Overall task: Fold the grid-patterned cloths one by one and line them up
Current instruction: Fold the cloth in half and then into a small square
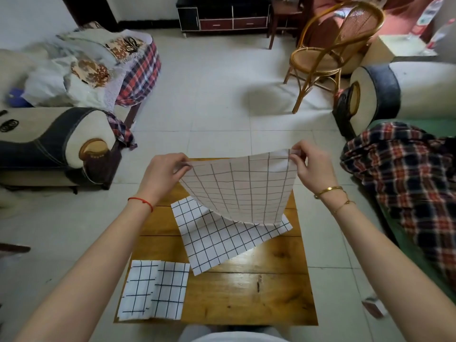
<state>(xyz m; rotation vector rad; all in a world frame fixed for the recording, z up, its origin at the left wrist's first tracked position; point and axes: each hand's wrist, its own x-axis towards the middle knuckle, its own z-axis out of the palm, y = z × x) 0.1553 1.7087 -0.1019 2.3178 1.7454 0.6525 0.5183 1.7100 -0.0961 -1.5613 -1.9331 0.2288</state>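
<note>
A pale tiled floor (209, 99) is seen across the room, with a cream and dark sofa (49, 141) at the left, a second sofa (407, 90) at the right draped with a plaid blanket (404, 174), and a rattan chair (330, 53) standing farther back beside a dark low cabinet (222, 16). A heap of covers and a plaid sheet (138, 75) is piled at the far left.

A wooden bench (259, 292) is placed in front of the person. On it, toward the far side, an unfolded grid-patterned cloth (217, 243) is spread flat at an angle. Above it a second grid cloth (241, 188) is held up in the air, its lower edge hanging down to just over the flat one, so that part of the flat one is hidden; whether the two touch cannot be told.

The raised cloth is pinched at its two upper corners: the left corner between thumb and fingers of the left hand (162, 174), the right corner between the fingertips of the right hand (313, 169). Both hands are closed only at the fingertips.

At the bench's near left corner a folded grid cloth (153, 290) is laid, apart from the others.

A red string (140, 201) is worn on the left wrist, and gold bracelets (330, 191) on the right.
</note>
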